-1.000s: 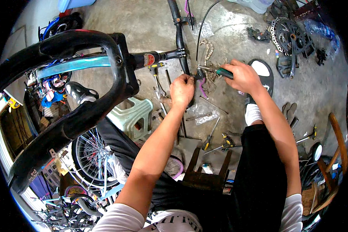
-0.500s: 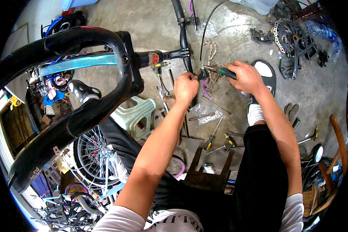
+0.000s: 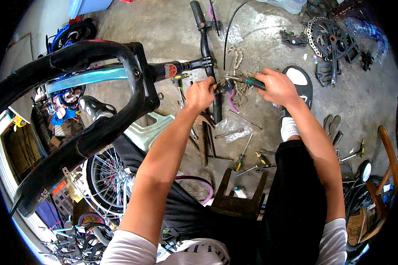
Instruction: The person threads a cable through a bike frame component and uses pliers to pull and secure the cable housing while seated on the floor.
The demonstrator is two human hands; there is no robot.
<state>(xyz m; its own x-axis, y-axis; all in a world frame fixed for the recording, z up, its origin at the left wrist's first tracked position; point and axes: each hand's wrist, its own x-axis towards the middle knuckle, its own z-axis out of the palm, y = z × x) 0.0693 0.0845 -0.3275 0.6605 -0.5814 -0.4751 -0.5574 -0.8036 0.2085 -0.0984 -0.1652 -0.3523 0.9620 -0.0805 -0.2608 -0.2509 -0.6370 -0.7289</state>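
Observation:
A black bicycle handlebar [image 3: 204,44] runs from the top centre down toward my left hand. My left hand [image 3: 200,94] has its fingertips pinched together at the bar, beside a black brake lever mount [image 3: 226,86] with a purple part [image 3: 232,101] hanging from it. What the fingertips hold is too small to make out. In my right hand [image 3: 278,87] is a screwdriver [image 3: 255,83] with a dark green and black handle. Its metal shaft points left, its tip close to the lever mount. A bicycle chain [image 3: 238,59] lies on the floor beyond.
A turquoise bike frame [image 3: 90,79] with black drop bars [image 3: 97,132] fills the left side. Tools, including a yellow-black screwdriver [image 3: 240,162], lie around a dark wooden stool [image 3: 234,206]. A pale plastic stool [image 3: 151,131] stands left; a crankset [image 3: 334,42] lies far right.
My left hand has shifted left and slightly down, baring more of the handlebar's near end. The screwdriver has moved slightly left with my right hand. The whole view has shifted a little.

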